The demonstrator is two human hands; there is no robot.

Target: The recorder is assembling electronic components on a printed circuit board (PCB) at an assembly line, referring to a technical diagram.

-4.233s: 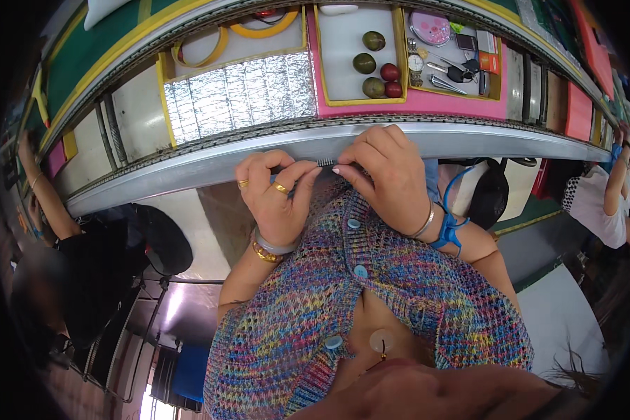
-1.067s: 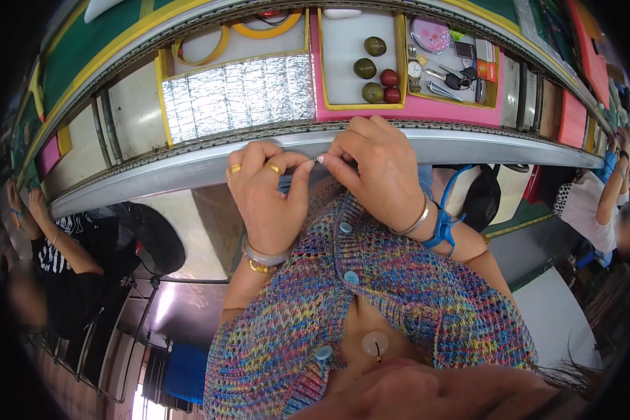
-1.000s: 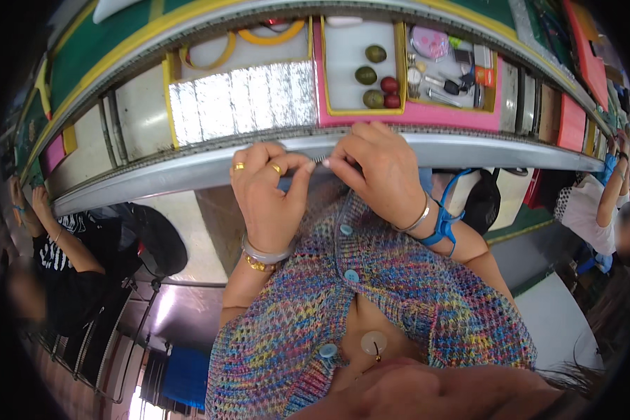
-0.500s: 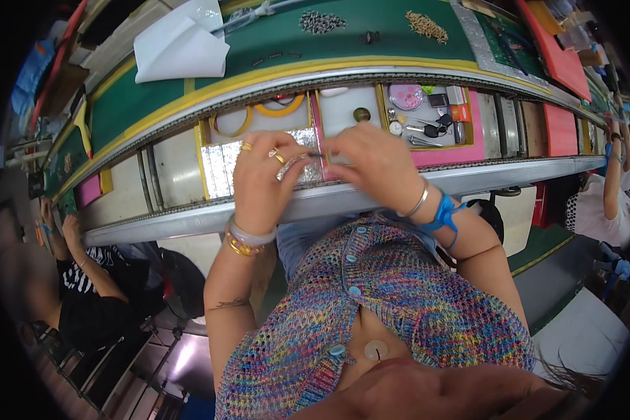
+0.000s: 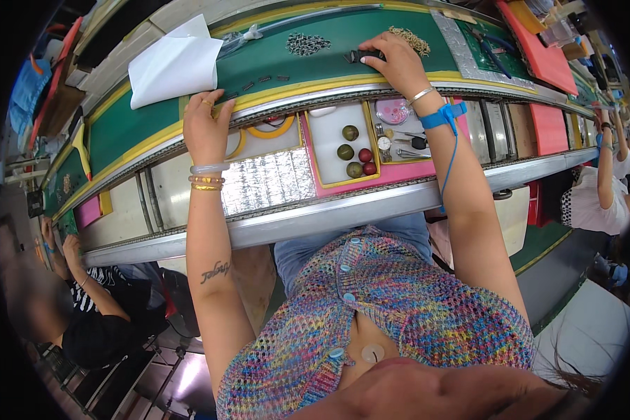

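Observation:
My left hand rests at the near yellow edge of the green work surface, its fingers slightly apart and nothing visible in them. Close to its fingertips begins a short row of small black slotted parts. My right hand reaches over the green surface, thumb and fingers closed on one of a small group of black parts; the fingers partly cover that group. A pile of small dark metallic pieces lies left of it, and a pile of tan pieces just beyond the hand.
White paper lies at the left. Below the metal rail, a tray holds several dark round balls; tape rolls and a watch are nearby. Pliers sit right. Another person works at the left.
My hands have parted from around a small dark thing near the rail. The left moved up and left to the yellow edge; the right moved forward to the black parts, uncovering the balls.

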